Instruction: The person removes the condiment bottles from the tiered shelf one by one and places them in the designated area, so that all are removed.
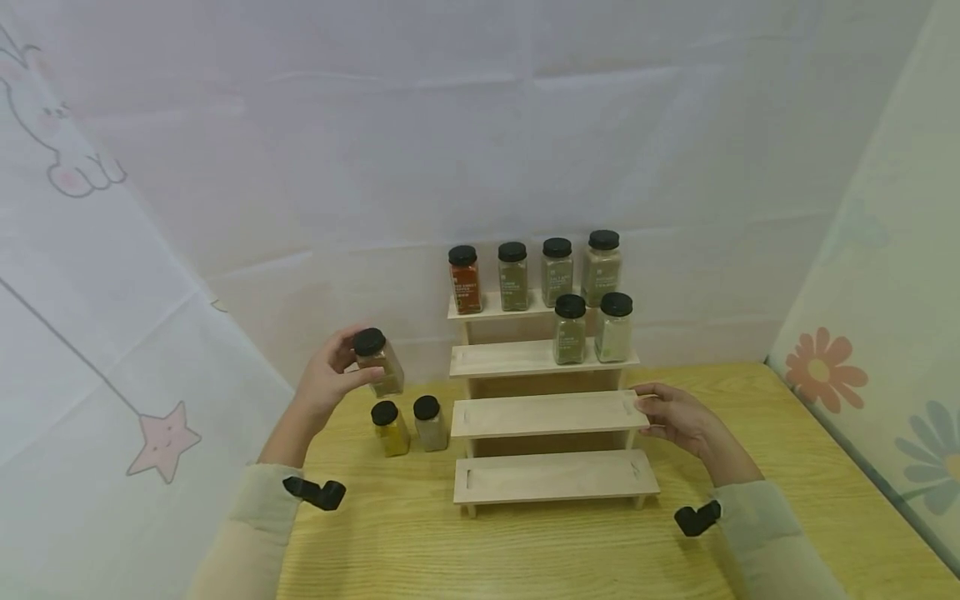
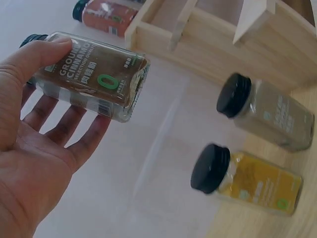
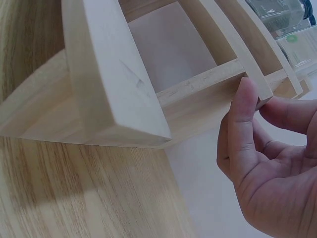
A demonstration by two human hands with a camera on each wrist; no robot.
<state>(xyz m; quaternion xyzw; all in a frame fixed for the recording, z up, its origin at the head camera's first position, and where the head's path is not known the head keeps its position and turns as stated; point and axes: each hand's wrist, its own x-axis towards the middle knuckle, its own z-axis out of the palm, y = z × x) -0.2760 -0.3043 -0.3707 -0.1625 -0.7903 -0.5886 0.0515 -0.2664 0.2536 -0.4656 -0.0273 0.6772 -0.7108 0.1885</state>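
Observation:
My left hand (image 1: 324, 379) grips a ground cinnamon jar (image 2: 94, 74) with a black lid, holding it tilted in the air left of the wooden tiered rack (image 1: 543, 415). Below it on the table stand a jar of yellow spice (image 1: 392, 432) and a jar of greyish powder (image 1: 431, 427). At the rack's right side my right hand (image 1: 678, 421) pinches the end of the second step from the bottom, thumb and fingers on its corner, as the right wrist view shows. Several jars line the top step, among them a red pepper jar (image 1: 466, 283); two more, including a cumin-coloured jar (image 1: 570, 333), stand on the step below.
The rack stands on a wood-grain table (image 1: 525, 550). A pale cloth wall (image 1: 480, 125) hangs close behind, and printed cloth with flowers (image 1: 823, 369) rises at the right. The two lower steps, including the bottom step (image 1: 555, 477), hold no jars.

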